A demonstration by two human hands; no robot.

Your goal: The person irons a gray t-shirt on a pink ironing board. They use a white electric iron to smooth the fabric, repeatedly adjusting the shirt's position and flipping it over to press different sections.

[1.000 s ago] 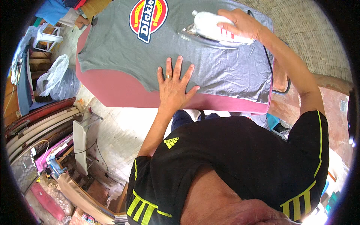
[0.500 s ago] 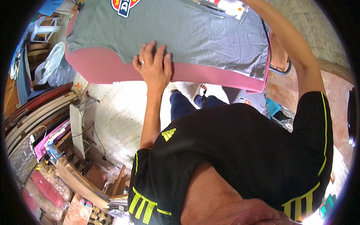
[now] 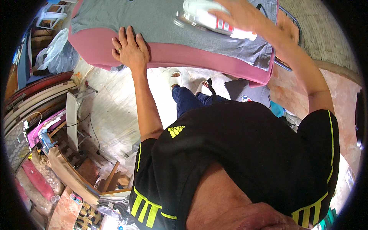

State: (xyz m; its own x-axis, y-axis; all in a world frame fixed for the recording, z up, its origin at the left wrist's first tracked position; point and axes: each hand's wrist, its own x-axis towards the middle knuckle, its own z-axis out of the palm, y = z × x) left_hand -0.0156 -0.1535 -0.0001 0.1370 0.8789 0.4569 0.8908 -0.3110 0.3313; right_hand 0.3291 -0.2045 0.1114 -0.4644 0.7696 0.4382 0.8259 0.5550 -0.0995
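Observation:
A grey T-shirt [image 3: 153, 23] lies spread over a pink-covered ironing board [image 3: 180, 53]. My left hand [image 3: 131, 51] rests on the shirt's lower edge and the pink cover, fingers spread. In my right hand [image 3: 243, 16] is a white clothes iron [image 3: 195, 8] with a shiny metal base, smeared by motion. It is over the right part of the shirt, slightly tilted; whether its base touches the cloth I cannot tell. My grip on its handle is partly cut off by the upper edge of the view.
Beneath the board's right end hangs another grey shirt [image 3: 245, 90]. At the left are a clear plastic bag [image 3: 57, 53], a white plastic stool [image 3: 51, 16] and stacked boards [image 3: 42, 99]. Folded clothes [image 3: 115, 207] lie at the lower left. A cord runs near the iron.
The iron has come nearer and left across the shirt with my right hand. My left hand has slid left along the board's edge. The shirt's printed badge has mostly left the view.

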